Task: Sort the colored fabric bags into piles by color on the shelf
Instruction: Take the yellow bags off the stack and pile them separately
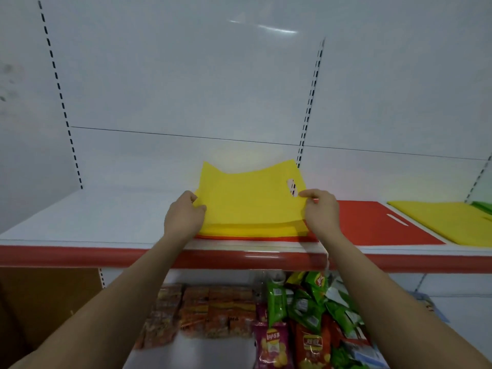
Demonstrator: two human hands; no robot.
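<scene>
A yellow fabric bag (247, 198) is lifted at its far edge above a stack of yellow and red bags (239, 233) in the middle of the white shelf (93, 217). My left hand (183, 214) pinches the bag's left edge. My right hand (320, 211) pinches its right edge near the cut-out handle. A red bag (378, 225) lies flat to the right of the stack. Further right lies another yellow bag (447, 222), and a green bag (483, 206) shows at the frame's right edge.
The shelf has a red front lip (80, 255) and a white back panel with slotted uprights (310, 102). Below it, snack packets (213, 310) and chip bags (306, 315) fill the lower shelf. A brown cardboard panel (40, 302) stands at the lower left.
</scene>
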